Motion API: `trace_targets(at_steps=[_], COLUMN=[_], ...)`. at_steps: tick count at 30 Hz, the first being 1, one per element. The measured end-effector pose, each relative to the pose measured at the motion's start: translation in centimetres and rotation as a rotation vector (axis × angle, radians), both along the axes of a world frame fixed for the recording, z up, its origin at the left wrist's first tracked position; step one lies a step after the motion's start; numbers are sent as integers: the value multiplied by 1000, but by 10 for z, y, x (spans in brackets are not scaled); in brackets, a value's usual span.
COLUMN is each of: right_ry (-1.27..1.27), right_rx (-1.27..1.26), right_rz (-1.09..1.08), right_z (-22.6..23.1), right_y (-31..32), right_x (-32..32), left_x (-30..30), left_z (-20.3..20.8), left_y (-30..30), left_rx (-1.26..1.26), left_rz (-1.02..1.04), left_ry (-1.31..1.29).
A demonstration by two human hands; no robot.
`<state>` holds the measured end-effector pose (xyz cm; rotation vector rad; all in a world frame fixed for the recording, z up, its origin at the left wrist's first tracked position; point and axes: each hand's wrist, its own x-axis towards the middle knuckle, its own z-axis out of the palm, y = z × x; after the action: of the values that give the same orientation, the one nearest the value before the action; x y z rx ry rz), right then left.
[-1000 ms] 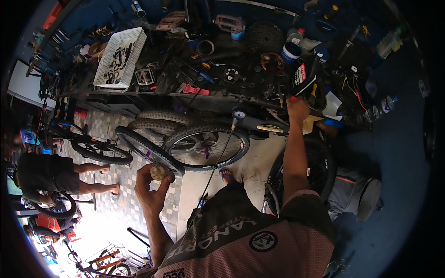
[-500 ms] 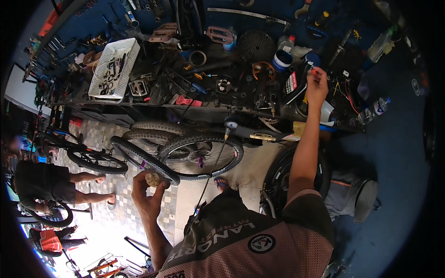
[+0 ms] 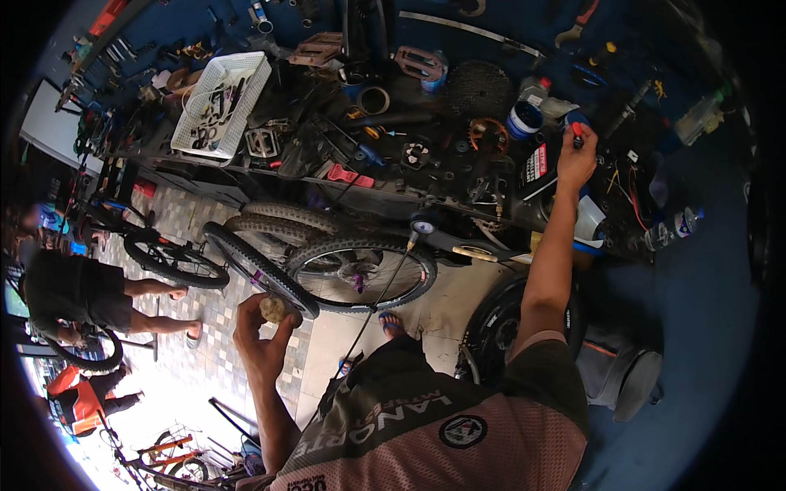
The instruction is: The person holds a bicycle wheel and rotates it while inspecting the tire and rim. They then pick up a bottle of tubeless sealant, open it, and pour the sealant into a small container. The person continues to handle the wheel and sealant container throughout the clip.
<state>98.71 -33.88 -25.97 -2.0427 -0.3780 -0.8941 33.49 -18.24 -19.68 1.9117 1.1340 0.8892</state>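
My left hand (image 3: pixel 255 331) is raised above the floor, with a beige, rough-looking lump (image 3: pixel 272 308) gripped between thumb and fingers; I cannot make out its kind. Over the right part of the cluttered workbench, my right hand (image 3: pixel 578 164) is closed on a small red-and-black object (image 3: pixel 576 131), most of it hidden by the fingers. A black bottle with a red-and-white label (image 3: pixel 536 164) stands just left of that hand. Close by are an open blue-and-white tub (image 3: pixel 525 119) and a clear bottle with a red cap (image 3: pixel 534 90).
Bicycle wheels (image 3: pixel 360 274) lean below the bench, near a pump with a gauge (image 3: pixel 422 226). A white basket of parts (image 3: pixel 221 106) sits on the bench's left. Another person (image 3: pixel 78 290) bends over a wheel at far left. A grey bag (image 3: pixel 614 368) stands at right.
The view has shifted, moving the bench to the right in the picture. My right hand has turned slightly, showing more of the red-and-black object. My left hand keeps its hold on the lump.
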Motion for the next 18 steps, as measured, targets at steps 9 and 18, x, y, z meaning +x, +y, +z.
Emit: trace_targets(at_steps=[9,18], right_ry=[-80,-134], right_rx=[59,-15], right_rz=[44,-51], right_z=[-34,-42], right_y=[-11,-10], right_x=[51,79], left_x=[4,-4], left_z=[-5,-21], left_y=[-2,2], left_rx=[-98,-143], left_rz=[32,84], left_ry=[-13,8])
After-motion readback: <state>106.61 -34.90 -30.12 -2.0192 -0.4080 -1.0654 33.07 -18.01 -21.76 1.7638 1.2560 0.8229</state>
